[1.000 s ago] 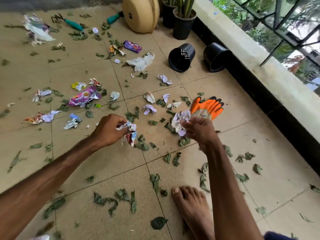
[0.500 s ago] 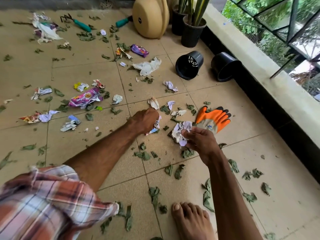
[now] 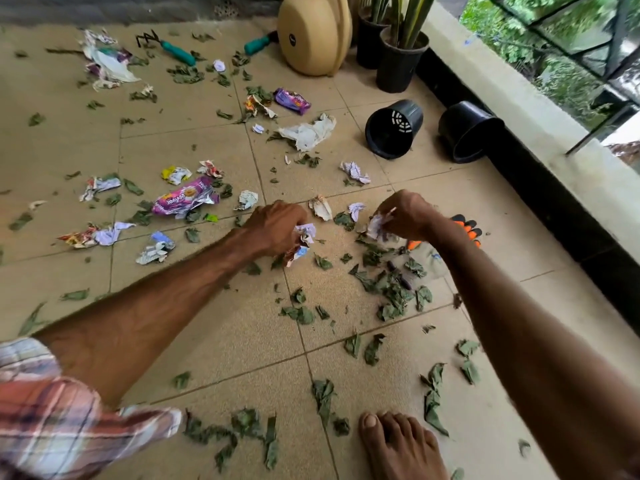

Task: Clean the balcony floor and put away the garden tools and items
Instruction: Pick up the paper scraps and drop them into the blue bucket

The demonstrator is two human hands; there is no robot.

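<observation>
Note: left grip [image 3: 277, 226] clenched round a paper wad [image 3: 306, 235]; right grip [image 3: 403, 216] pinches a second wad [image 3: 377, 226]. Next loose scrap [image 3: 320, 207] lies on the floor [image 3: 242, 348] between them, just beyond the left grip; I judge the left nearer.

Beige tiled floor [image 3: 52, 150], low parapet [image 3: 540, 116], metal grille [image 3: 616, 39], daylit greenery [image 3: 502, 29] beyond.

left hand [image 3: 273, 226] and right hand [image 3: 405, 216] forward; each curled round paper scraps [image 3: 306, 234]
</observation>
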